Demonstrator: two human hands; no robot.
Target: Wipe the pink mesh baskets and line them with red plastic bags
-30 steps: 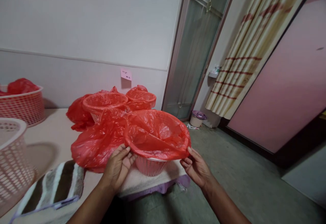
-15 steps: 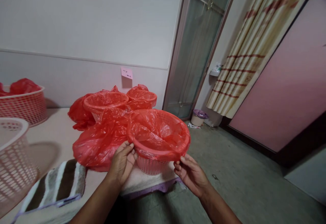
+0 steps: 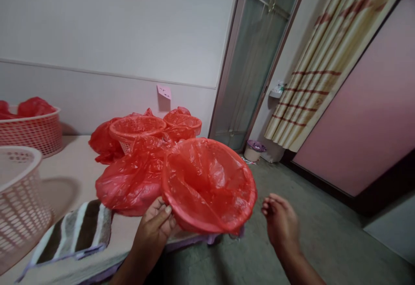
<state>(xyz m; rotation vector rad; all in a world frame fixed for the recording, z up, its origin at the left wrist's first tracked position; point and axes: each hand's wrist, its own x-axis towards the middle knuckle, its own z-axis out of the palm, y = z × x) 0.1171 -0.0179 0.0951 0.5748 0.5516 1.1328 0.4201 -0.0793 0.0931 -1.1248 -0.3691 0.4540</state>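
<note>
A round plastic basket (image 3: 194, 226) lined with a red plastic bag (image 3: 207, 181) is tilted toward me at the edge of the cloth-covered surface. The bag is folded over its rim and covers most of the basket. My left hand (image 3: 157, 222) grips the near left rim, thumb on top. My right hand (image 3: 282, 220) hangs in the air to the right of the basket, apart from it, with its fingers curled in and nothing visible in them. Just left of the basket, another red plastic bag (image 3: 129, 185) lies bunched up.
Two more red-lined baskets (image 3: 138, 125) stand behind. At the left are a white basket (image 3: 22, 207) and a basket with red bags inside (image 3: 32, 134). A folded striped towel (image 3: 74, 229) lies near the front edge. Beyond the floor (image 3: 311, 216) stands a small bin (image 3: 253, 151).
The basket's near side has tipped down toward me, showing more of its inside. My right hand has let go of the rim and moved right. My left hand keeps its hold.
</note>
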